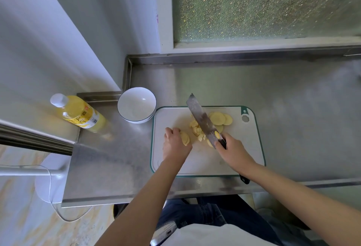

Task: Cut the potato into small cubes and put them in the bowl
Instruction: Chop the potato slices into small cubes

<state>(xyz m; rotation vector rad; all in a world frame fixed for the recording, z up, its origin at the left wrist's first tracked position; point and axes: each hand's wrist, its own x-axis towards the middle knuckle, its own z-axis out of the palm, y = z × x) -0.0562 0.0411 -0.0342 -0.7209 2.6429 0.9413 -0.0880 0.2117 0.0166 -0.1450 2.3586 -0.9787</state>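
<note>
On the board (205,161), right hand (232,152) around knife (201,116), left hand (174,145) against potato (185,138).

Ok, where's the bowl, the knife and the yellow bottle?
bowl (136,107): head view, on its bare white inside.
knife (202,119): head view, on the middle of the blade.
bottle (78,113): head view, on its yellow body.

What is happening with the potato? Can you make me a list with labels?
Board: white plastic cutting board with green edge
Left hand: holds a stack of pale potato slices
Right hand: grips the black-handled steel cleaver
Cut pieces: small potato chunks beside the blade
Round slices: uncut, right of the blade
Bowl: white round bowl with dark rim, empty, left of board
</note>
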